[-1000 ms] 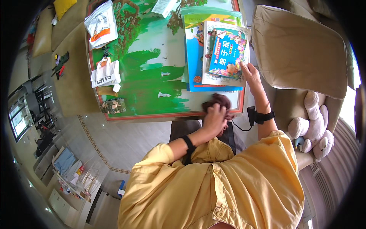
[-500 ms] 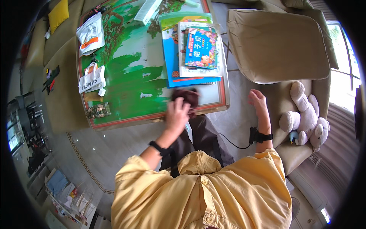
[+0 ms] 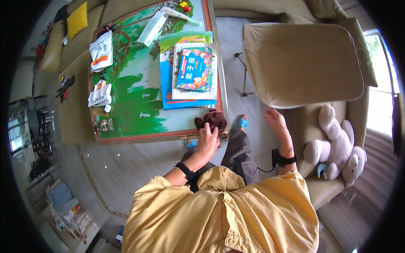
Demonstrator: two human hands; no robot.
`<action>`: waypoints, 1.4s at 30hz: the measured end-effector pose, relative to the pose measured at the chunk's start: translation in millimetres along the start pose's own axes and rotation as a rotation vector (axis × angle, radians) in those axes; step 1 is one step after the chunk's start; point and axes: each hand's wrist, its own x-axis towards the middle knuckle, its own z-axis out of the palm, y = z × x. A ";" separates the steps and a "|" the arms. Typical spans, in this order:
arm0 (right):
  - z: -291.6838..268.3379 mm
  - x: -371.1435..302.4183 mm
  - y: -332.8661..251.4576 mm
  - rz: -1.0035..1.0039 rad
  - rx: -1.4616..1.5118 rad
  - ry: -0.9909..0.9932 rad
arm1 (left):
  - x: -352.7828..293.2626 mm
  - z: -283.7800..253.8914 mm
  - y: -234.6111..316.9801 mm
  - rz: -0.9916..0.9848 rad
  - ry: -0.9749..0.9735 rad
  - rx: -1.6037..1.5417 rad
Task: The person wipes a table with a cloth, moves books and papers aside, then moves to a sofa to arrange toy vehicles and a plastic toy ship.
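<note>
My left hand [image 3: 207, 140] is closed on a crumpled dark maroon cloth [image 3: 214, 119] at the near right corner of the table [image 3: 145, 120]. Part of the cloth hangs past the table's edge. Held out to the right, away from the table, my right hand [image 3: 275, 119] has nothing in it, its fingers loosely bent. Beyond the cloth lies a stack of books, with a blue children's book [image 3: 195, 69] on a white one [image 3: 174, 93] and a larger blue folder-like item [image 3: 166, 84] underneath.
Along the table's left side lie white plastic packages [image 3: 101, 50] and a small clear box [image 3: 103, 125]. A long white box [image 3: 152, 28] lies at the back. To the right stand a beige-covered square surface [image 3: 301, 63] on thin legs and a sofa with a plush toy [image 3: 335, 141].
My left hand and the cloth have moved right across the table to its near right corner. The view has shifted, and my feet in blue slippers now show.
</note>
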 end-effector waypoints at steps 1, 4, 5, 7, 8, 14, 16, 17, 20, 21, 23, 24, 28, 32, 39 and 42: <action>-13.6 5.2 4.8 -0.079 -0.066 0.000 | 14.5 9.8 16.9 -0.011 0.019 0.005; -66.8 11.8 14.0 -0.063 -0.078 -0.044 | 60.8 23.2 56.3 -0.168 0.098 0.056; -85.6 17.1 15.5 -0.049 -0.129 -0.046 | 76.9 26.1 65.3 -0.265 0.119 0.073; -116.9 36.7 41.8 0.003 -0.130 -0.103 | 101.9 28.2 77.5 -0.370 0.182 0.152; -129.0 44.6 47.4 0.020 -0.075 -0.097 | 114.4 23.5 84.5 -0.415 0.177 0.130; -104.2 104.2 10.1 -0.028 0.080 -0.406 | 169.6 5.0 90.0 -0.421 0.427 0.080; -71.8 116.8 -30.2 0.118 0.284 -0.638 | 188.9 2.2 90.2 -0.486 0.429 -0.021; -56.5 117.3 -55.1 0.132 0.367 -0.649 | 195.4 -0.4 90.2 -0.536 0.413 -0.118; -16.3 135.2 -90.0 0.244 0.789 -0.729 | 205.1 -17.0 103.7 -0.310 0.529 -0.639; -4.8 145.4 -102.6 0.295 0.902 -0.854 | 209.7 -20.8 112.6 -0.187 0.607 -0.758; -1.0 144.3 -129.4 0.186 0.808 -0.814 | 205.3 -10.6 120.6 -0.191 0.612 -0.613; -6.6 157.5 -130.5 0.154 0.783 -0.848 | 201.4 -31.2 123.7 -0.160 0.594 -0.368; -21.3 191.5 -180.1 0.096 0.590 -0.725 | 186.4 -73.5 100.8 -0.268 0.658 -0.374; -15.3 243.0 -237.7 -0.161 0.549 -0.677 | 169.4 -91.3 80.4 -0.326 0.686 -0.532; 24.4 369.3 -333.1 -0.503 0.216 -0.341 | 179.6 -135.7 81.8 -0.462 0.579 -0.894; 55.5 410.3 -371.4 -0.611 -0.243 -0.208 | 194.1 -157.5 71.2 -0.501 0.651 -0.988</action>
